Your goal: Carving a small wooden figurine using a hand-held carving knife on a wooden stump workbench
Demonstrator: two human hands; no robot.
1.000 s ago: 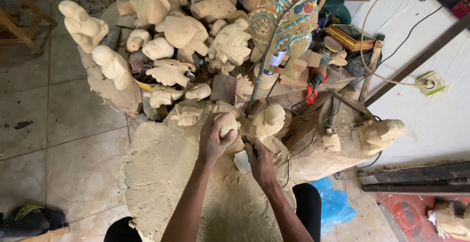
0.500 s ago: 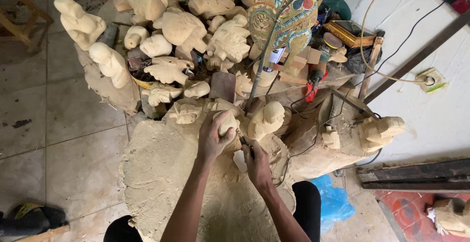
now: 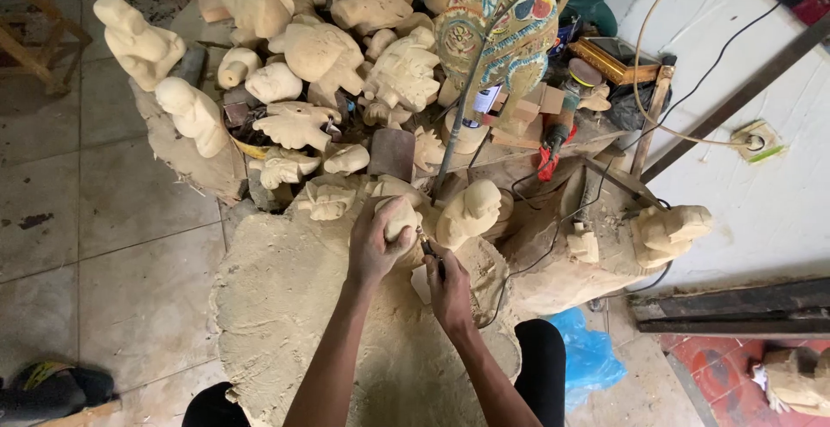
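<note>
Our left hand [image 3: 373, 250] is closed around a small pale wood carving [image 3: 399, 217]; its fingers [image 3: 386, 213] wrap over the top of the piece and press it down on the sawdust-covered stump [image 3: 285, 306] that serves as our surface. Our right hand [image 3: 450, 284] is closed on a thin carving tool [image 3: 426, 245], whose tip meets the carving just right of the left fingers.

Against one second ago, the right hand has come closer to the left and the tool now stands nearer to the carving; the pale flat scrap that lay between the hands is mostly covered. The carving itself has hardly moved. We judge that the cutting goes on in small strokes at one spot, not on a new side.

Room is narrow. Beyond the fingers, almost touching, stand a rounded unfinished figure [image 3: 471, 211] and a flat carved piece [image 3: 328, 198], and behind them a dense pile of pale carvings [image 3: 320, 51]. A black cable [image 3: 553, 245] runs to the right of the right hand. Toward us and left of the left fingers the stump top is open, down to its ragged edge over the tiled floor [image 3: 104, 245].
</note>
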